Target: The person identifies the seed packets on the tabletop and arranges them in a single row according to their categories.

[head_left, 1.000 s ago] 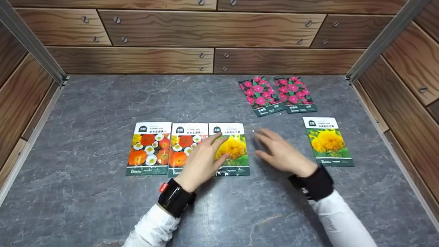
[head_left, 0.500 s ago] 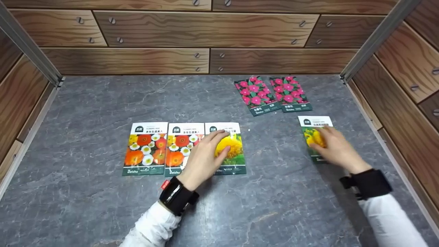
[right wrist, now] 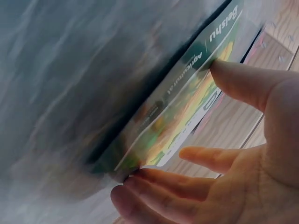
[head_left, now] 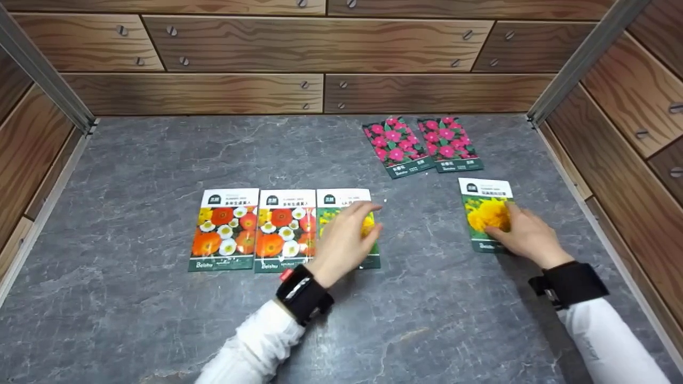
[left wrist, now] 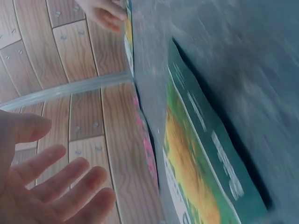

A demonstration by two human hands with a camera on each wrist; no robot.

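Note:
At the right, my right hand [head_left: 528, 240] holds a seed packet [head_left: 484, 216] with a yellow flower across its width. In the right wrist view the thumb [right wrist: 238, 81] presses one side of that packet [right wrist: 187, 98], and fingertips meet its opposite edge. My left hand [head_left: 344, 240] hovers over a second yellow-flower packet [head_left: 335, 196], hiding much of it. Seen from the left wrist, its fingers [left wrist: 70, 182] are spread and relaxed, apart from the packet. Left of it, two orange-poppy packets [head_left: 225, 229] [head_left: 284, 229] lie side by side in the same row.
Two pink-flower packets [head_left: 397, 149] [head_left: 451, 145] lie toward the back right, the left one tilted. A grey marbled tabletop [head_left: 160, 320] bears everything. Wood-patterned walls [head_left: 315, 45] close off the back and sides.
My right hand has gone from beside the packet row to the right-hand yellow-flower packet and taken hold of it. The left hand has shifted slightly right over the row's yellow-flower packet.

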